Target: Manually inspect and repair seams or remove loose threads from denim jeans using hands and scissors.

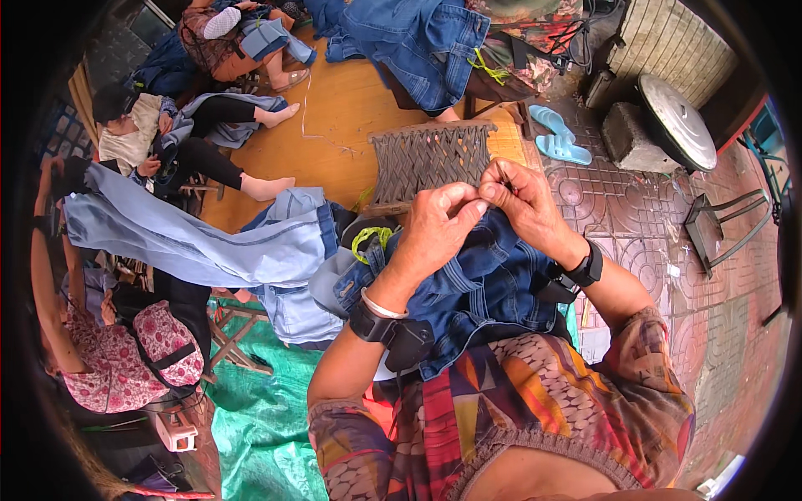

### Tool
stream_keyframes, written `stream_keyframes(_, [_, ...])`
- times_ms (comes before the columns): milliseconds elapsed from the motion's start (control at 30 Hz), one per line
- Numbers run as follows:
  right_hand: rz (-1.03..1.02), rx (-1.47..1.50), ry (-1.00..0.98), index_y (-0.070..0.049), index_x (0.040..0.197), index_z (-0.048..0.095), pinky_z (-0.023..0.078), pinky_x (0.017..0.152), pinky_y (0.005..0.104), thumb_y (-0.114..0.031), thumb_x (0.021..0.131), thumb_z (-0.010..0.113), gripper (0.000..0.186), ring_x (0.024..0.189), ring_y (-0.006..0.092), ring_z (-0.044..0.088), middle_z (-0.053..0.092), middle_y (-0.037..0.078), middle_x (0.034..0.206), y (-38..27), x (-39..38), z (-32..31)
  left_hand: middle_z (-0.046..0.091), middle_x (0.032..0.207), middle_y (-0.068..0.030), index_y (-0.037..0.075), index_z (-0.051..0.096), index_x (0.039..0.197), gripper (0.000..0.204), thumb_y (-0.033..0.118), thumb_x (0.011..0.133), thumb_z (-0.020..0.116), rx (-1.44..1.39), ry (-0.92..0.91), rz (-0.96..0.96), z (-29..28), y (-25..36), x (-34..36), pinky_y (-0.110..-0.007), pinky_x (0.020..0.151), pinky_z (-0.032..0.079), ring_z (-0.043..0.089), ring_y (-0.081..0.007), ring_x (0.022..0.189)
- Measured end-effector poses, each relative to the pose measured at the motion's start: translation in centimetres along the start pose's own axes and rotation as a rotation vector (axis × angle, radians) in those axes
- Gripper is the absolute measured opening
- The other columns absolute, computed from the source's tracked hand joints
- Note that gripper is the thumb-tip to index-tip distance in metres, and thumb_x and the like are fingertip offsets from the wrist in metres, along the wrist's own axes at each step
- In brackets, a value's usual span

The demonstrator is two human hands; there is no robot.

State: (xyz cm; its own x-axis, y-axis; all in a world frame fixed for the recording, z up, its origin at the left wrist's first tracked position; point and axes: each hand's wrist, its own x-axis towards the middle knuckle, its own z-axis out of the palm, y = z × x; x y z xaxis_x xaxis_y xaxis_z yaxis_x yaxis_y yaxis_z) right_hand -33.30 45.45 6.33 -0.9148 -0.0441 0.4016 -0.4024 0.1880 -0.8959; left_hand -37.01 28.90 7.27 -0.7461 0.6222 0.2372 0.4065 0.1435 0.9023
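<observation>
Dark blue jeans [493, 292] lie bunched over my lap, below my hands. My left hand [443, 225] and my right hand [522, 209] meet fingertip to thumb just above the denim, both closed in pinches. Something thin and dark shows at my right fingertips, too small to name; what my left fingertips hold is hidden. A bright yellow-green strap [368, 242] lies beside the jeans at my left, with pale blue jeans [259, 250] stretched out farther left. A woven-strap stool seat [426, 159] stands just beyond my hands.
Co-workers handle denim at the left [134, 142], top left [242, 50] and lower left [125, 351]. An orange board [309, 117] carries a denim pile [418, 42]. Blue slippers [560, 146], a large lid [675, 117] and a metal stool [714, 230] sit at the right. Green sheeting [251, 417] covers the lower-left floor.
</observation>
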Motion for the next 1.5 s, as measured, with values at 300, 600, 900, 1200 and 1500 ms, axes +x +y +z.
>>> stream_keyframes(300, [0.206, -0.011, -0.286, -0.002, 0.096, 0.050, 0.040, 0.065, 0.0247, -0.017, 0.083, 0.065, 0.025, 0.073, 0.0079, 0.046, 0.049, -0.002, 0.077, -1.1, 0.1, -4.2, 0.061, 0.075, -0.0016, -0.001, 0.060, 0.082, 0.009, 0.006, 0.086, 0.057, -0.250, 0.139, -0.087, -0.1, -2.5, -0.7, -0.022, 0.067, 0.046, 0.056, -0.0074, 0.071])
stream_keyframes(600, [0.164, -0.248, -0.459, 0.000, 0.088, 0.059, 0.043, 0.063, 0.0285, -0.015, 0.079, 0.068, 0.020, 0.070, 0.0121, 0.056, 0.061, 0.006, 0.073, -1.4, 0.4, -3.6, 0.060, 0.073, -0.0028, -0.002, 0.057, 0.080, 0.011, 0.006, 0.088, 0.054, -0.118, 0.113, -0.065, 0.4, -2.5, -0.6, -0.022, 0.067, 0.046, 0.056, -0.0080, 0.071])
stream_keyframes(900, [0.164, -0.170, -0.466, 0.000, 0.082, 0.061, 0.043, 0.062, 0.0276, -0.011, 0.076, 0.069, 0.015, 0.067, 0.0112, 0.055, 0.060, 0.004, 0.070, -0.2, 0.1, -3.2, 0.060, 0.071, -0.0028, -0.002, 0.057, 0.079, 0.013, 0.007, 0.088, 0.053, -0.088, 0.078, -0.068, 0.5, -1.8, -0.8, -0.023, 0.064, 0.044, 0.055, -0.0081, 0.069])
stream_keyframes(1200, [0.284, 0.163, -0.249, -0.002, 0.097, 0.056, 0.039, 0.060, 0.0207, -0.016, 0.081, 0.068, 0.024, 0.068, 0.0046, 0.048, 0.055, -0.003, 0.077, 0.5, -1.3, -4.0, 0.061, 0.077, -0.0028, -0.001, 0.057, 0.080, 0.015, 0.010, 0.089, 0.053, -0.240, 0.162, -0.045, 0.7, -1.9, -0.7, -0.024, 0.067, 0.045, 0.055, -0.0081, 0.071])
stream_keyframes(1500, [0.095, 0.019, 0.036, -0.003, 0.087, 0.059, 0.035, 0.063, 0.0191, -0.016, 0.084, 0.064, 0.014, 0.071, 0.0011, 0.042, 0.052, -0.007, 0.076, -0.2, 0.3, -8.1, 0.054, 0.089, -0.0142, 0.002, 0.053, 0.080, 0.011, 0.010, 0.079, 0.059, 0.253, -0.302, 0.313, 8.2, 4.5, -3.1, -0.039, 0.075, 0.041, 0.052, -0.0315, 0.085])
